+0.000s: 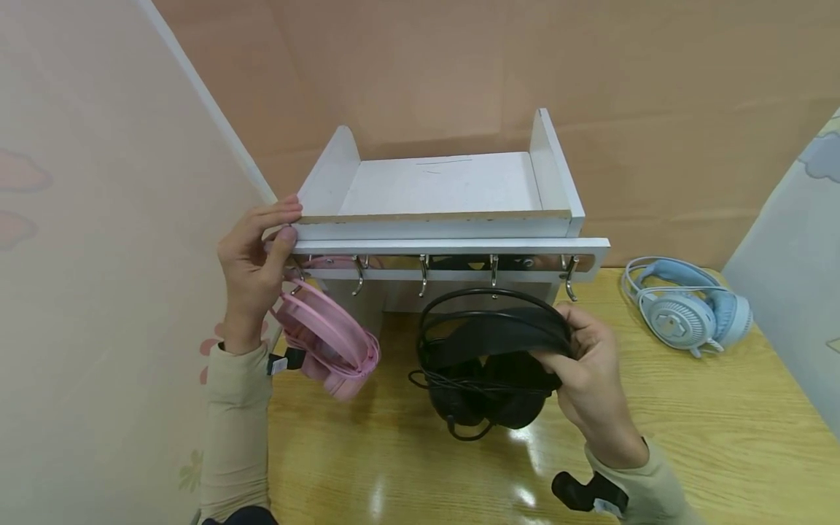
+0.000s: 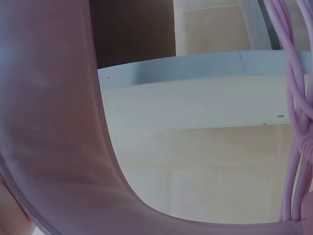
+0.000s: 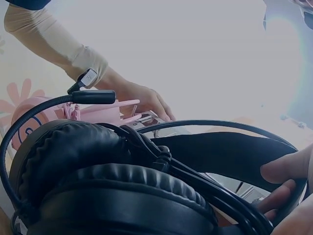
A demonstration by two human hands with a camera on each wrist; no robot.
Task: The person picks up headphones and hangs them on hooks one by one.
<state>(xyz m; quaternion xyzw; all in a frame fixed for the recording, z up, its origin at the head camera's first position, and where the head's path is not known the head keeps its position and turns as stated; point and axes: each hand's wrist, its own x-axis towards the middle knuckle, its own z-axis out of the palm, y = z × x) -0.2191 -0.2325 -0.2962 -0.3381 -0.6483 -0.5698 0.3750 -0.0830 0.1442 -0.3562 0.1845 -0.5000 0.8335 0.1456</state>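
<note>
My right hand [image 1: 593, 372] grips a black headset [image 1: 499, 339] by the side of its headband, in front of the hook rail. In the right wrist view its padded ear cups [image 3: 132, 176], bundled cable and boom microphone [image 3: 95, 97] show close up. My left hand [image 1: 252, 259] holds the left end of a white shelf [image 1: 433, 230], thumb at the front and fingers over the corner. Pink headphones [image 1: 328, 324] hang from the leftmost hook below that hand. Their headband [image 2: 54, 122] fills the left side of the left wrist view.
Several metal hooks [image 1: 424, 275] line the rail under the shelf. Light blue headphones [image 1: 682, 313] lie on the wooden table [image 1: 695, 423] at the right. A pale wall [image 1: 111, 292] stands close on the left, and a brown panel [image 1: 459, 73] is behind the shelf.
</note>
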